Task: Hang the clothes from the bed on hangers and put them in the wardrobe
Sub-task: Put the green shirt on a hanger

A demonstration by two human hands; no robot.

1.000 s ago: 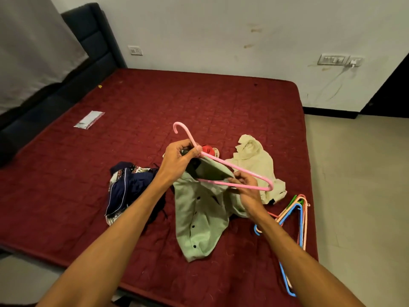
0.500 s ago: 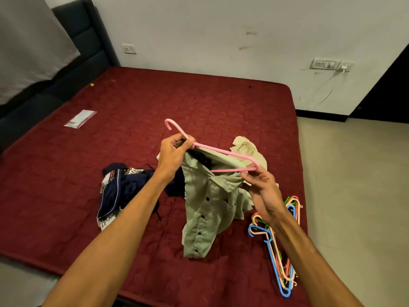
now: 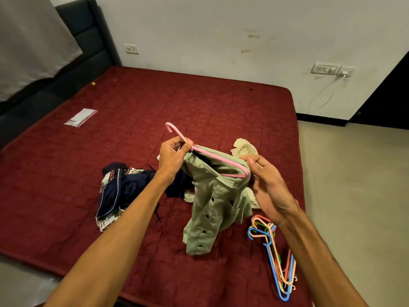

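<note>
A person threads a pink hanger [image 3: 208, 152] into a pale green shirt [image 3: 212, 196] above a maroon bed [image 3: 155, 103].

The left hand [image 3: 173, 155] pinches the hanger at the base of its hook, keeping it lifted so the soft button-front cotton drapes free, its hem resting on the quilted mattress; the right hand [image 3: 266, 187], fingers loosely curled, nips the shirt's shoulder at the hanger's far tip, apparently to ease fabric over the slim plastic arm. Crumpled navy printed clothes [image 3: 119, 191] and a cream garment [image 3: 243, 149] lie just beside it, awaiting hanging, and a stack of coloured plastic hangers [image 3: 274, 260] sits near the bed's edge, within reach. No wardrobe is visible.
</note>
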